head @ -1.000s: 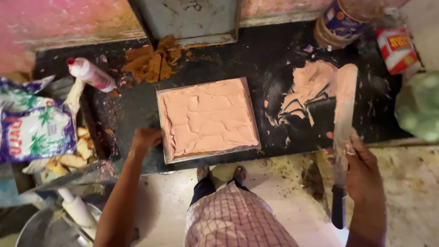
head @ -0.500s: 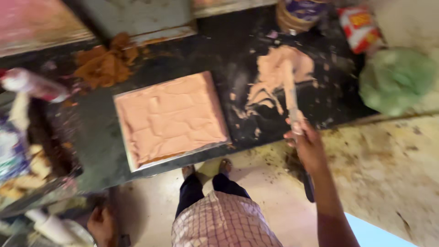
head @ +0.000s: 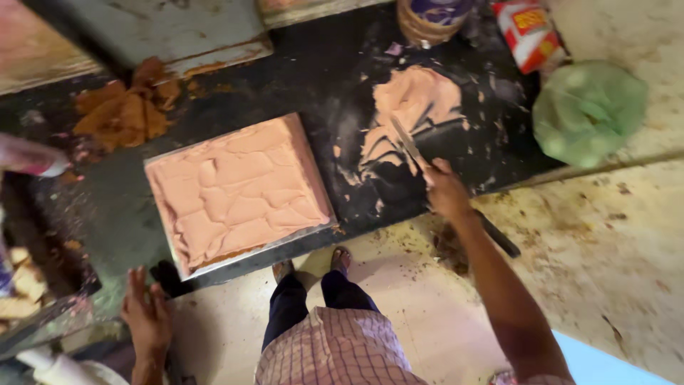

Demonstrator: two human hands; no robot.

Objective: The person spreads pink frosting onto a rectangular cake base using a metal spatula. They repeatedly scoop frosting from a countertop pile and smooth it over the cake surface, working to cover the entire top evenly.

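My right hand (head: 445, 189) grips a long flat metal scraper (head: 407, 145), its blade edge-on against a smear of pinkish-brown paste (head: 413, 107) on the black worktop (head: 299, 78). To the left a square metal tray (head: 239, 191) is filled level with the same paste, its surface rippled. My left hand (head: 146, 317) hangs with fingers apart below the worktop's front edge, holding nothing, near the tray's lower left corner.
A heap of brown crumpled paper (head: 125, 107) lies at the back left. A round tin (head: 431, 18), a red packet (head: 531, 32) and a green bag (head: 588, 110) stand at the right end. My legs and feet (head: 313, 267) are on the stained floor.
My left hand has come off the tray's edge and dropped below the worktop. The scraper has turned from flat and upright to edge-on over the loose paste. The camera shifted right.
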